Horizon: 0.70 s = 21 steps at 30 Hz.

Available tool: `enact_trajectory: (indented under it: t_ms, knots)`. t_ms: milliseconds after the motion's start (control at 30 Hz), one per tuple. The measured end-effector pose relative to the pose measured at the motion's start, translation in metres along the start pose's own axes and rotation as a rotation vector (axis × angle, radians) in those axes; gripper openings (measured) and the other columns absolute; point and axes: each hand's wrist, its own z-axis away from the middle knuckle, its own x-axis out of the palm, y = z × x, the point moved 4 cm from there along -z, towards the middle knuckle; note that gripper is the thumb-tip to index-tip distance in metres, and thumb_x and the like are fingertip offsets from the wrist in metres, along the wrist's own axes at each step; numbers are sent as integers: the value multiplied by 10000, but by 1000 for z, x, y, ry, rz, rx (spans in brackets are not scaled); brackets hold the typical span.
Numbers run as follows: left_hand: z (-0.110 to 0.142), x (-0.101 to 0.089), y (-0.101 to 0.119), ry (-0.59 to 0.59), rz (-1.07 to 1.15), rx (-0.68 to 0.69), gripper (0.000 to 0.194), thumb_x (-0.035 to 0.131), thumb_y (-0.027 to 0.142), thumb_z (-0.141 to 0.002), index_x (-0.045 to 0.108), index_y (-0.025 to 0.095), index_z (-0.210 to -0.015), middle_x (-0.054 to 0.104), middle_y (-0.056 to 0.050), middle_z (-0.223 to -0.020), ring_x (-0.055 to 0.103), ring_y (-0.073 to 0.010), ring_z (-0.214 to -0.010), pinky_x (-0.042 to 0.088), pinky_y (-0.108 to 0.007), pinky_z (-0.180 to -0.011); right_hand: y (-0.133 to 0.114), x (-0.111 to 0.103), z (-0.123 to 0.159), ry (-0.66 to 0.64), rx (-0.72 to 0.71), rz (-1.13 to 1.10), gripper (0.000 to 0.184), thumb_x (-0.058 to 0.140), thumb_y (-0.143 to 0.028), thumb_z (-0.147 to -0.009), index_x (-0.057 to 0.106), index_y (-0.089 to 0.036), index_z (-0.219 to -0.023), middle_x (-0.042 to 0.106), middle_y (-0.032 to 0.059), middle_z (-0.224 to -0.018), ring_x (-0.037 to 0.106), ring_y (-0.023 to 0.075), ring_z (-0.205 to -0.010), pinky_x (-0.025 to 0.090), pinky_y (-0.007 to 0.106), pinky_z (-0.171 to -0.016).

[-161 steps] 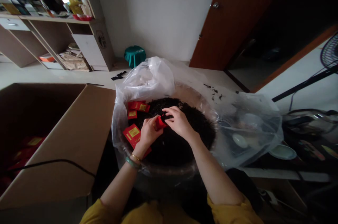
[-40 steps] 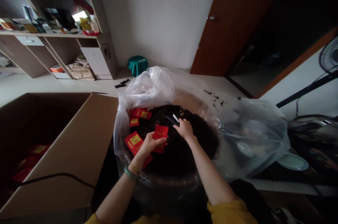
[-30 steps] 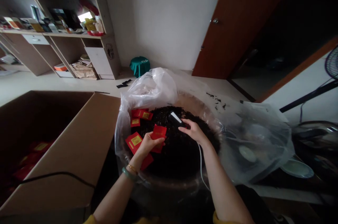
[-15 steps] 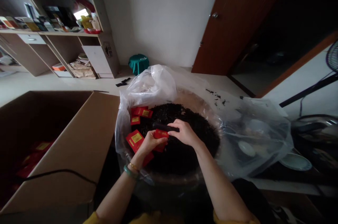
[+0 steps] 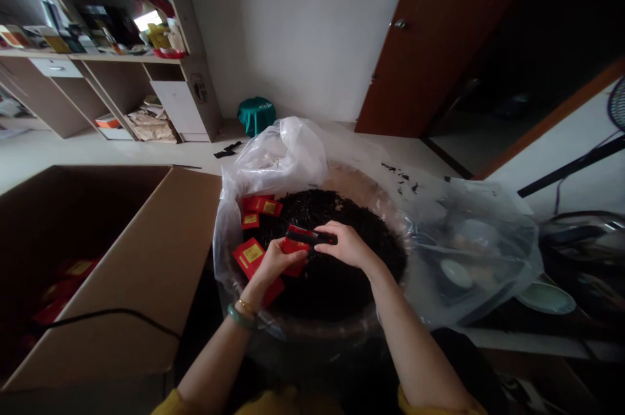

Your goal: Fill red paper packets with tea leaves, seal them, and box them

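My left hand [image 5: 274, 263] pinches a small red packet [image 5: 295, 264] above a heap of dark, dry, leaf-like strands [image 5: 336, 285]. In my right hand [image 5: 347, 244] is a long black tool [image 5: 307, 237], shaped like a stapler. It lies across the packet's upper end, with a strip of red showing along it. Whether its jaws are closed I cannot tell. Beside my left hand rests a red packet with a gold label [image 5: 250, 255]. Farther back, more red packets [image 5: 263, 206] lie on the left part of the heap.
Clear plastic sheeting [image 5: 273, 154] lines the round container and spreads right over plates [image 5: 545, 298]. An open cardboard box [image 5: 141, 278] with red packets [image 5: 63, 288] stands at left. Behind are a teal-covered stool [image 5: 256, 116], shelving [image 5: 180, 109] and a brown door [image 5: 420, 43].
The black tool has turned and shifted slightly, and red now shows along its far end over the packet. My right hand has moved a little to the right.
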Motion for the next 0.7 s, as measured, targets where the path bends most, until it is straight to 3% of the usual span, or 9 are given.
enact_trajectory:
  t_ms: [133, 567, 700]
  knots:
    - [0, 1, -1, -5, -19, -17, 483, 867, 438, -486, 668, 103, -772, 704, -34, -634, 654, -161, -536, 525, -253, -543, 0, 2, -1, 44, -31, -20, 255, 720, -176, -742, 728, -200, -995, 704, 49, -937, 667, 186, -866, 503, 306, -824]
    - [0, 4, -8, -43, -15, -62, 503, 858, 419, -516, 675, 91, -852, 719, -63, -683, 669, -184, -558, 523, -267, -528, -2, -1, -2, 84, -71, -24, 241, 720, -178, -745, 730, -209, -984, 698, 35, -905, 662, 173, -824, 507, 284, -786]
    - [-3, 2, -2, -22, -17, 10, 483, 832, 429, -567, 689, 107, -897, 732, -56, -755, 672, -177, -614, 516, -258, -579, 2, 0, -1, 103, -45, -25, 245, 725, -183, -744, 729, -200, -988, 691, 39, -901, 661, 175, -828, 502, 285, -783]
